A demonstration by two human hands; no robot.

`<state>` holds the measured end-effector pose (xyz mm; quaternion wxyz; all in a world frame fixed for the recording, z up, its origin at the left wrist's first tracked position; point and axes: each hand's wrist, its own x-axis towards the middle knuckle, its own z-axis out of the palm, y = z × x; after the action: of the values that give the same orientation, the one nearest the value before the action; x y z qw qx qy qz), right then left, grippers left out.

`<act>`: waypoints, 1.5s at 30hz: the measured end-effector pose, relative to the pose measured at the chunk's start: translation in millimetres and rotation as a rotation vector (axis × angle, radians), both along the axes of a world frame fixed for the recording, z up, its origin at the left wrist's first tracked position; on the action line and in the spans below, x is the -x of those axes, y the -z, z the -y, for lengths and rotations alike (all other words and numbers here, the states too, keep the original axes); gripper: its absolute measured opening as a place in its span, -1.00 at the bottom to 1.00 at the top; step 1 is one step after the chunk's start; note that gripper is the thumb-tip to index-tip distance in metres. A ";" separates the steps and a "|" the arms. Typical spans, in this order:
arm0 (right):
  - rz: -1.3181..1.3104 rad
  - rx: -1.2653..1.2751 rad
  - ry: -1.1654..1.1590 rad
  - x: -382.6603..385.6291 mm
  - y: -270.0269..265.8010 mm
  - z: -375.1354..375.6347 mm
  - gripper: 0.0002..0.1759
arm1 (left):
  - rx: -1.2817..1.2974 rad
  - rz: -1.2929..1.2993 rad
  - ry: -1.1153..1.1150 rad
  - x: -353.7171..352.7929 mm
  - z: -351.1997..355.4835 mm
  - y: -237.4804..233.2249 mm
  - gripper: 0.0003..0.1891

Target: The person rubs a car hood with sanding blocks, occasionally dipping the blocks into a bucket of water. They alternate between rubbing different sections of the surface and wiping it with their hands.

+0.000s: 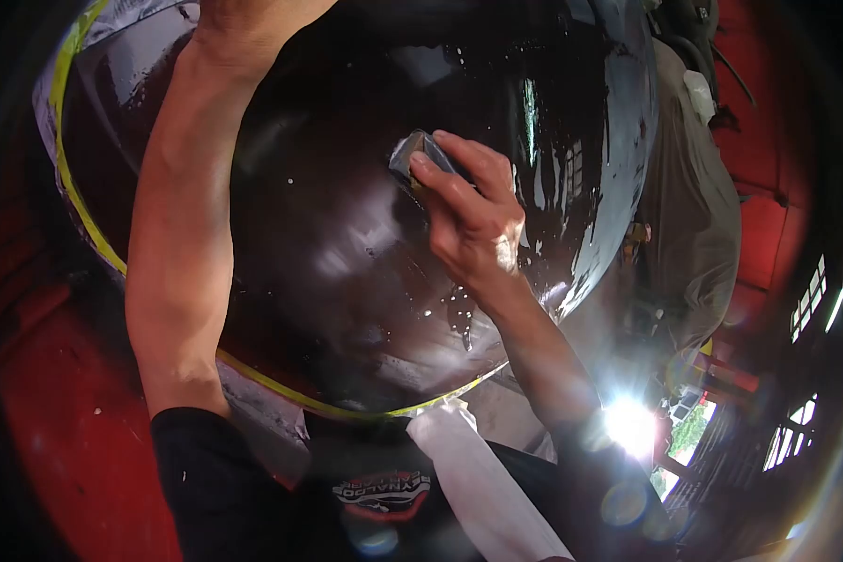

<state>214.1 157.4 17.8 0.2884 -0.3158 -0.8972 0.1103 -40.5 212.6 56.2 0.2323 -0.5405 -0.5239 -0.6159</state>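
My right hand (478,211) grips a small block wrapped in grey sheet, which looks like a sanding block (402,159). Its underside rests on a glossy, dark, curved car panel (318,178), wet with drops and streaks. Thumb and fingers close round the sides of the block. Across the left part of the panel stretches my left arm, and my left hand (264,13) is cut off by the top edge of the view. Its fingers are out of sight, so whether it holds or touches anything is hidden.
Yellow-green masking tape (281,389) borders the panel at left and front. A white cloth (468,478) hangs against my dark shirt. To the right stands something under a grey cover (693,225). The floor (66,431) is red. Strong light (631,427) glares at lower right.
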 end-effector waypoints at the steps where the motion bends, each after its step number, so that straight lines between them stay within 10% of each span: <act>1: -0.007 -0.002 -0.003 -10.5 2.9 2.8 -0.52 | 0.021 0.023 0.012 1.2 -0.2 -0.9 -0.68; 45: 0.000 0.014 0.032 -46.9 6.3 14.0 -0.46 | 0.080 -0.178 0.041 3.8 7.8 -10.9 -0.60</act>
<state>261.1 143.3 11.4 0.2877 -0.3323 -0.8912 0.1118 -44.3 204.7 67.1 0.2438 -0.6125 -0.5143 -0.5486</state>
